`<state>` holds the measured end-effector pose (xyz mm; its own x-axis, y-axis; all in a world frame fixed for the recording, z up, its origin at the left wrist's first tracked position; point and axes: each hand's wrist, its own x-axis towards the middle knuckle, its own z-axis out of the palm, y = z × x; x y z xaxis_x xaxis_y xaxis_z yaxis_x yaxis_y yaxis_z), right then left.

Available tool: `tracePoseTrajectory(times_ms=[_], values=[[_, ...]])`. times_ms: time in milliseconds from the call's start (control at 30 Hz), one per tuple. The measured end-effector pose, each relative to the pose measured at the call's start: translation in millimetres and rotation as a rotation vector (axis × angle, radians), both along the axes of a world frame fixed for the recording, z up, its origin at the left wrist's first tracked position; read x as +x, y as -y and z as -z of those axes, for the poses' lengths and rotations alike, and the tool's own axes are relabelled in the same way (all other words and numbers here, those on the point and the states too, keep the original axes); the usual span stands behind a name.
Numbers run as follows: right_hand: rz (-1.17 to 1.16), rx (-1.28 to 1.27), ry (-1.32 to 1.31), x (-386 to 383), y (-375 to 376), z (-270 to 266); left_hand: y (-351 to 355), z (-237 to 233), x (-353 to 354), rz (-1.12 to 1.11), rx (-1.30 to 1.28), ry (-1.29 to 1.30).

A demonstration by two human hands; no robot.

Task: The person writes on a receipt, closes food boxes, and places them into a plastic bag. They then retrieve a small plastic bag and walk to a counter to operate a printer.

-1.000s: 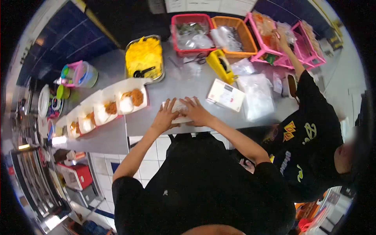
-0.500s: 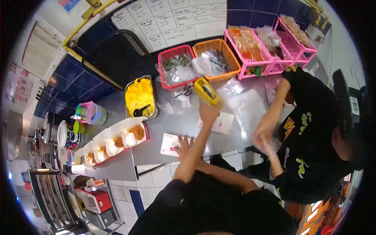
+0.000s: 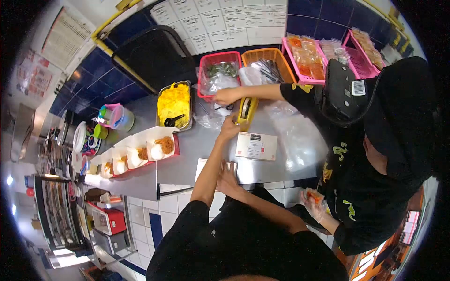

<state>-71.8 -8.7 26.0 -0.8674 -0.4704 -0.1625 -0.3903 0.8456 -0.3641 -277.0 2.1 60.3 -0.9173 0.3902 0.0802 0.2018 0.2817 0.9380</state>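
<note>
My left hand point(image 3: 228, 129) is closed, with its fingers pinched at the near end of a yellow tape dispenser point(image 3: 245, 112). Whatever lies between those fingertips is too small to make out. Below it, my right hand point(image 3: 227, 180) rests open, fingers spread, on a white box point(image 3: 201, 165) near the counter's front edge, partly hidden by my left forearm. A second flat white box point(image 3: 243, 146) with a printed slip point(image 3: 255, 148) on top lies to the right. Scissors point(image 3: 229, 107) sit just left of the dispenser, close to a co-worker's hand point(image 3: 227, 96).
The co-worker's gloved hand point(image 3: 313, 206) holds a small bag of orange-red contents. Behind stand a red basket point(image 3: 202, 77), an orange basket point(image 3: 286, 63) and a yellow food tray point(image 3: 174, 103). Several open food boxes point(image 3: 161, 147) line the left; plastic bags point(image 3: 300, 140) lie right.
My left hand has moved back and left beside the dispenser, which has turned. The co-worker has leaned in and stretched one arm across toward the scissors. My right hand stays on the box.
</note>
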Motion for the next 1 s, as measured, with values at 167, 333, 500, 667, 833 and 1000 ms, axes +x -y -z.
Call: tracePoseTrajectory(times_ms=[167, 333, 500, 667, 833, 1000], values=[[0.096, -0.141, -0.168, 4.3, 4.0, 17.6, 8.2, 99.9, -43.6, -0.303, -0.215, 0.361], [0.034, 0.011, -0.023, -0.4, 1.6, 6.2, 2.7, 102.6, -57.9, -0.247, -0.076, 0.382], [0.081, -0.066, -0.126, -0.3, 0.4, 2.2, 12.7, 59.7, -24.8, -0.222, 0.054, 0.297], [0.14, -0.135, -0.119, -2.0, 7.6, 10.7, 20.1, 51.6, 12.7, -0.349, -0.258, 0.32], [0.321, -0.319, -0.301, -11.8, 33.5, 50.3, 11.4, 49.4, 0.6, -0.37, -0.802, -0.056], [0.334, -0.217, -0.305, -24.4, 36.8, 52.9, 95.8, 19.7, 56.4, -0.286, -0.561, -0.123]])
